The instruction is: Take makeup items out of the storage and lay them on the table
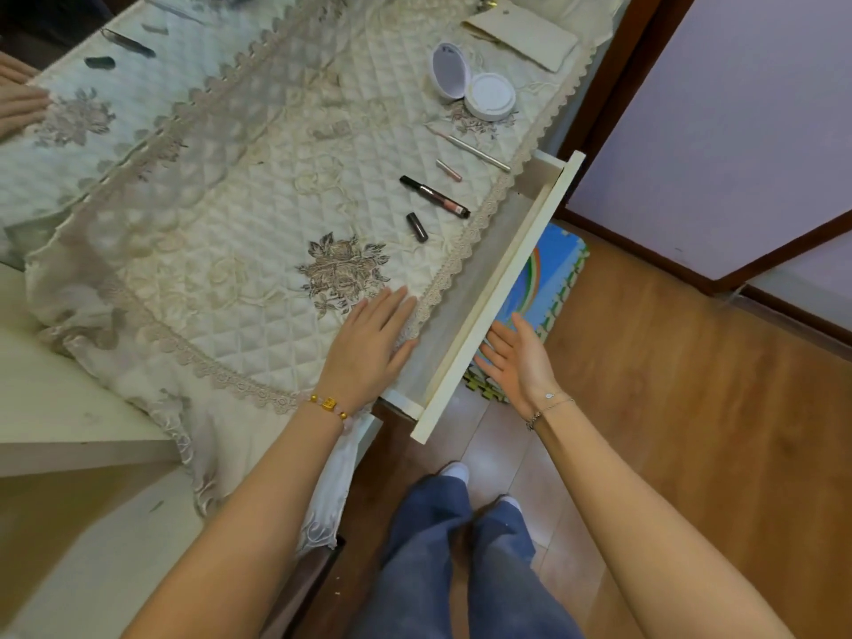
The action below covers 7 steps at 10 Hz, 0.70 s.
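While left hand (pixel 373 348) rests flat, lipstick (pixel 416 226) lies beyond.

The single head view looks steeply down from standing height, close over the cloth-covered table (pixel 221 232) and open drawer (pixel 498 288).

Bare arms, bracelets (pixel 328 402), blue trousers (pixel 454 560), white socks (pixel 456 472).

the tablecloth (pixel 221 214) is quilted cream cloth with a soft sheen, edged in lace and stitched with grey flowers. the drawer (pixel 502 288) looks like matt cream-painted wood. the floor (pixel 691 385) is smooth, glossy wood. the compact (pixel 488 96) is white plastic, the pencil (pixel 479 153) silvery and metallic, the tube (pixel 435 197) glossy black.
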### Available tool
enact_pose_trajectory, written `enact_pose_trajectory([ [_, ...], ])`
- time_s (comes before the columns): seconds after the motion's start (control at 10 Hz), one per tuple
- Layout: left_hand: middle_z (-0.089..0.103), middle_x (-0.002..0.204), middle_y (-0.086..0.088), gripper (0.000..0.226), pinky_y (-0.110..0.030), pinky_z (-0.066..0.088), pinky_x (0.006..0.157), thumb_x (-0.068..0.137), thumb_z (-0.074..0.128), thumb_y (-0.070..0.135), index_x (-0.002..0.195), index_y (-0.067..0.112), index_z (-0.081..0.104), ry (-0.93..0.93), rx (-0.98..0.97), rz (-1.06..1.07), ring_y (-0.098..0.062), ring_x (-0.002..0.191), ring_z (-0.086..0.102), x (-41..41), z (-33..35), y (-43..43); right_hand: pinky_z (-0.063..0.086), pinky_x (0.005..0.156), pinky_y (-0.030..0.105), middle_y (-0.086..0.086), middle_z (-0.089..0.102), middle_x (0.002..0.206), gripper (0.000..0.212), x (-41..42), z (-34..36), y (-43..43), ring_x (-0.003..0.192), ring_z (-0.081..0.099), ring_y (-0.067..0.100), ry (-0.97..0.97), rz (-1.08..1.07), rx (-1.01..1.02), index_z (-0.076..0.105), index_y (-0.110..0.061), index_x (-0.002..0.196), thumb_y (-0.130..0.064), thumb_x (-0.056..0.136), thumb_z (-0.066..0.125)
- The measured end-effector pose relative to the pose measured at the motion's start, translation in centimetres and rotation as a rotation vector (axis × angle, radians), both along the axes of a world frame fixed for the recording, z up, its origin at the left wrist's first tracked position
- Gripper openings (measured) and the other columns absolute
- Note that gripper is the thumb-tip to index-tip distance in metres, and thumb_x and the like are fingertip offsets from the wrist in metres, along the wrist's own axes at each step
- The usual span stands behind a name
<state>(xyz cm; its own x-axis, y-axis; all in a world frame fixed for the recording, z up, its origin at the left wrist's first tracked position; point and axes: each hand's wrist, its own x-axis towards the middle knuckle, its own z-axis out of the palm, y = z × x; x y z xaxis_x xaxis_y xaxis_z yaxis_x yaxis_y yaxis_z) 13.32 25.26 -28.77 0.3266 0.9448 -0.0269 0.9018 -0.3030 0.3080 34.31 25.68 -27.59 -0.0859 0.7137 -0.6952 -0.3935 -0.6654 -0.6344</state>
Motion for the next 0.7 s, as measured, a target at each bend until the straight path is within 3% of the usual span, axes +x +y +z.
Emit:
enact_pose_trajectory([
  [0.2,0.032,0.150,-0.005,0.056,-0.036,0.010,0.115,0.094,0.029,0.041,0.143,0.015,0.032,-0.008,0.001,0.004,-0.021,0.140,0.023,-0.1,-0.5,0.0,0.035,0.110,0.041,0.012,0.037,0.148,0.061,-2.5,-0.7,1.8,0.135,0.037,0.025,0.116,0.000,-0.002,0.032,-0.005,0.141,-0.046,0.097,0.033],
  [0.5,0.036,0.148,-0.006,0.055,-0.038,0.015,0.114,0.093,0.032,0.040,0.141,0.014,0.036,-0.010,-0.009,0.019,-0.023,0.139,0.027,0.0,-0.5,0.1,0.039,0.102,0.036,0.009,0.039,0.147,0.060,-4.3,-1.4,3.3,0.136,0.035,0.021,0.156,0.069,-0.023,0.035,-0.010,0.141,-0.049,0.096,0.031],
  [0.6,0.037,0.148,-0.006,0.055,-0.038,0.015,0.114,0.093,0.032,0.041,0.141,0.013,0.038,-0.044,0.001,0.014,-0.023,0.138,0.028,0.1,-0.3,0.2,0.037,0.104,0.036,0.007,0.036,0.149,0.057,-4.1,-1.4,3.2,0.136,0.034,0.020,0.133,0.105,-0.020,0.034,-0.012,0.142,-0.047,0.097,0.032],
  [0.7,0.043,0.144,-0.008,0.055,-0.043,0.023,0.113,0.093,0.032,0.042,0.137,0.011,0.043,-0.081,0.018,0.077,-0.024,0.136,0.034,0.0,0.5,-0.3,0.038,0.106,0.037,0.005,0.040,0.145,0.052,-3.9,-0.9,3.3,0.126,0.045,0.020,-0.091,0.144,0.032,0.036,-0.014,0.140,-0.042,0.097,0.038],
])
